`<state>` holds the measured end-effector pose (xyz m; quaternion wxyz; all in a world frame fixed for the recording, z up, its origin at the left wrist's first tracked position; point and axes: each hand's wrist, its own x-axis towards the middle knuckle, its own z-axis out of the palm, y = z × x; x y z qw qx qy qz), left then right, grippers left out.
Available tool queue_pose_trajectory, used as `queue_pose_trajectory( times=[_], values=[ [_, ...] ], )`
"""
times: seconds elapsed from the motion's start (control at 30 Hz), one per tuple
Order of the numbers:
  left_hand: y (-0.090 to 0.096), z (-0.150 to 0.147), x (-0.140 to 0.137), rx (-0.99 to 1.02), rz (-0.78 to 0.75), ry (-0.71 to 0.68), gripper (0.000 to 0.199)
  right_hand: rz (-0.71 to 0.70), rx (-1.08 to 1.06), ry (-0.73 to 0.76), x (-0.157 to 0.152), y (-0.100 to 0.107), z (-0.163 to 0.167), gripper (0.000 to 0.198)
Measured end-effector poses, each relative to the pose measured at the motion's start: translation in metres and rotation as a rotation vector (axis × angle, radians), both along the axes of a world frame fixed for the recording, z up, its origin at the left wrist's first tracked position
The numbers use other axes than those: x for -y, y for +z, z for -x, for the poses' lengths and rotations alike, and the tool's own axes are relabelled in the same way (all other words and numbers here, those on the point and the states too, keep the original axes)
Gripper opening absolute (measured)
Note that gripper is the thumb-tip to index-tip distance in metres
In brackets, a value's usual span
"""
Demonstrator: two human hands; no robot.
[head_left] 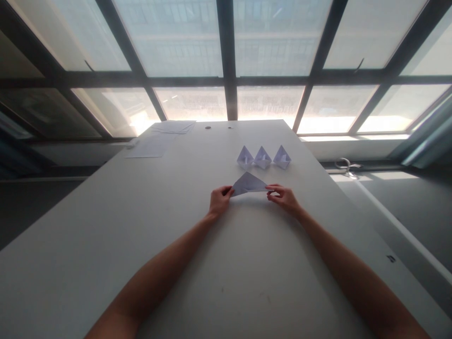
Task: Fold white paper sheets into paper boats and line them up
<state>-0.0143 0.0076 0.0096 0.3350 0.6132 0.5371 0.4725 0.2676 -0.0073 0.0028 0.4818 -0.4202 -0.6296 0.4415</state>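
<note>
Between my two hands is a sheet of white paper folded into a triangle (249, 182), its peak pointing away from me. My left hand (221, 198) pinches its left corner between thumb and fingers. At the opposite corner, my right hand (283, 197) grips the paper with thumb and fingertips. Just beyond it, three folded paper boats stand in a row: a left one (245, 158), a middle one (262, 158) and a right one (282, 157).
Several loose sheets of paper (150, 145) lie at the far left of the long white table (106, 221). Small round holes show near its far edge. Large framed windows (266, 103) rise behind it. A pale looped object (348, 167) is off the table's right side.
</note>
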Motion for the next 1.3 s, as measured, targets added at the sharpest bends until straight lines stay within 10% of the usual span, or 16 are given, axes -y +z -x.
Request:
queue_pose_trajectory(
  times=[0.7,1.3],
  values=[
    [-0.0040,-0.0018,0.0018,-0.023,-0.015,-0.118,0.031,-0.001,-0.227,-0.266,-0.0036,0.0002,0.0075,0.038],
    [0.0011,-0.0037,0.0057,0.108,0.043,-0.162,0.042,-0.131,-0.004,-0.368,-0.0094,-0.0074,0.0024,0.028]
  ],
)
